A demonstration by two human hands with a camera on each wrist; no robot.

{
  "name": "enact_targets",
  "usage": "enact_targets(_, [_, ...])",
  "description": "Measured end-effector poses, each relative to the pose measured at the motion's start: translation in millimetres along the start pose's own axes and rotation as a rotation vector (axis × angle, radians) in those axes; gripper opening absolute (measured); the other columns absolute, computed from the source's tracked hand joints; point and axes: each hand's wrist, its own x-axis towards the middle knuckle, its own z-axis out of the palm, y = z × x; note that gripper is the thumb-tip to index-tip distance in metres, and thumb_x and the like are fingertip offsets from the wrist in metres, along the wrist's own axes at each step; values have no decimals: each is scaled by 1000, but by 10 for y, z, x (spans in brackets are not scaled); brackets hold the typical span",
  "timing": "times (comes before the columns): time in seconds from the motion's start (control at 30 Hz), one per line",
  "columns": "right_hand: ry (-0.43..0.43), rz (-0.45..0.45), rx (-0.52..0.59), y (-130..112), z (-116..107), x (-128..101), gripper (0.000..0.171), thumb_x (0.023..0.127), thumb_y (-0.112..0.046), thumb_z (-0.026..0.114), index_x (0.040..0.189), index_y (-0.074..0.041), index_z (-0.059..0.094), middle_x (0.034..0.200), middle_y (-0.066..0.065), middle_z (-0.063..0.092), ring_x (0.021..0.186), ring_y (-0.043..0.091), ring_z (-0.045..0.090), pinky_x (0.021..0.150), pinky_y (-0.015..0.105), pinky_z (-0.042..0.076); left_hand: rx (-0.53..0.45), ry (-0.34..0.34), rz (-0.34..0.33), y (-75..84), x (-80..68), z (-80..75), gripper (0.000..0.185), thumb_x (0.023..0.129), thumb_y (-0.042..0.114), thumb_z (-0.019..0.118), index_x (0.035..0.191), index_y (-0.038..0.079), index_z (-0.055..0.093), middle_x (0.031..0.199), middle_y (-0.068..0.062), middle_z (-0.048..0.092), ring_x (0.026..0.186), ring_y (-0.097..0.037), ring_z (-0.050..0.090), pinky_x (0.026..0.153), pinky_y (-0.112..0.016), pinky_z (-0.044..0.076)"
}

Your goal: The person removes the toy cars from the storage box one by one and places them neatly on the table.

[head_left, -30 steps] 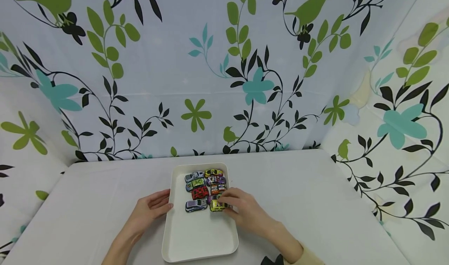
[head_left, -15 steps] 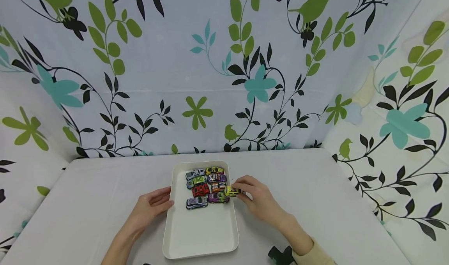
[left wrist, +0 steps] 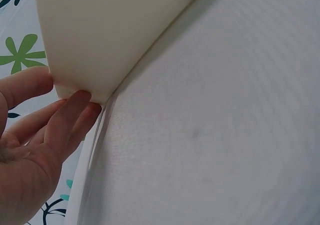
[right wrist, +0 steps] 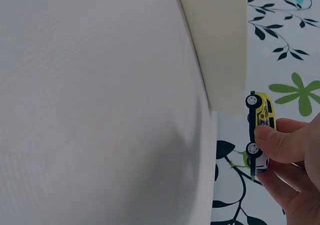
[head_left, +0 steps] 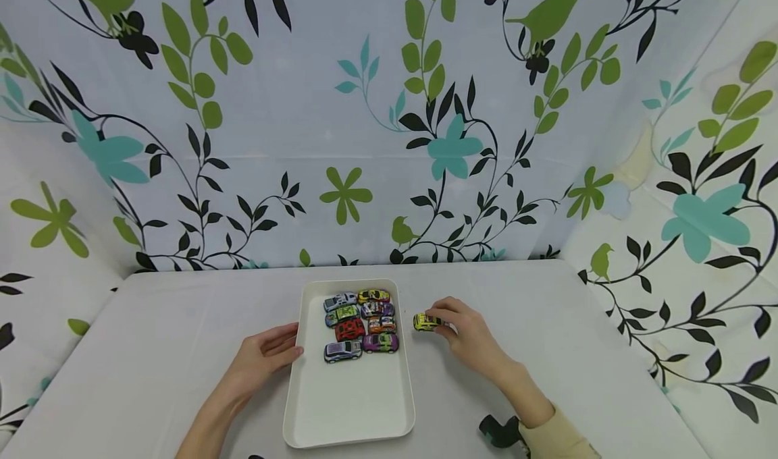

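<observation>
Small yellow die-cast toy car (head_left: 427, 322) pinched in right hand (head_left: 467, 334), just right of the shallow white rounded-corner plastic tray (head_left: 349, 425).

Nearest, left hand (head_left: 265, 356) with relaxed straight fingers against tray's left wall, gripping nothing. Likely risks: slick tray sliding on smooth grey-white table (head_left: 170, 337) if bumped; hard, glossy little car slipping from fingertip pinch and rolling on its free wheels. Farther in, eight painted toy cars (head_left: 358, 320) packed in two rows at tray's far end. Beyond, floral fabric backdrop (head_left: 389, 108).

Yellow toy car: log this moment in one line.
right hand: holds small yellow toy car on table | left hand: touches white tray
</observation>
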Motion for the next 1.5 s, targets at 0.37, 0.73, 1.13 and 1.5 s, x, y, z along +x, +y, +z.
enact_targets(0.37, [-42, 70, 12, 199, 64, -18, 35, 76, 11, 79, 107, -4, 75, 107, 5, 68, 100, 22, 68, 85, 38, 59, 3, -9, 6, -20, 12, -5, 60, 92, 9, 72, 143, -8, 46, 144, -29, 50, 135, -40, 49, 95, -30, 56])
enact_targets(0.73, [-77, 97, 25, 400, 137, -25, 34, 76, 10, 79, 106, -5, 75, 105, 4, 69, 100, 23, 68, 88, 41, 58, -22, -22, 23, -42, 18, 0, 60, 92, 8, 71, 144, -8, 45, 145, -29, 50, 136, -40, 49, 96, -29, 55])
enact_targets(1.13, [-124, 141, 83, 499, 152, 51, 32, 78, 8, 78, 107, -4, 75, 108, 5, 70, 105, 26, 67, 94, 44, 56, -20, -7, 22, -50, 30, -10, 61, 91, 9, 73, 144, -7, 46, 144, -27, 51, 135, -39, 49, 97, -28, 54])
enact_targets(1.5, [-157, 139, 66, 597, 144, 158, 32, 80, 8, 76, 111, -2, 73, 109, 8, 70, 105, 29, 67, 94, 48, 55, -15, -10, 24, -47, 22, -22, 61, 92, 10, 72, 144, -7, 45, 145, -28, 50, 136, -39, 49, 98, -29, 54])
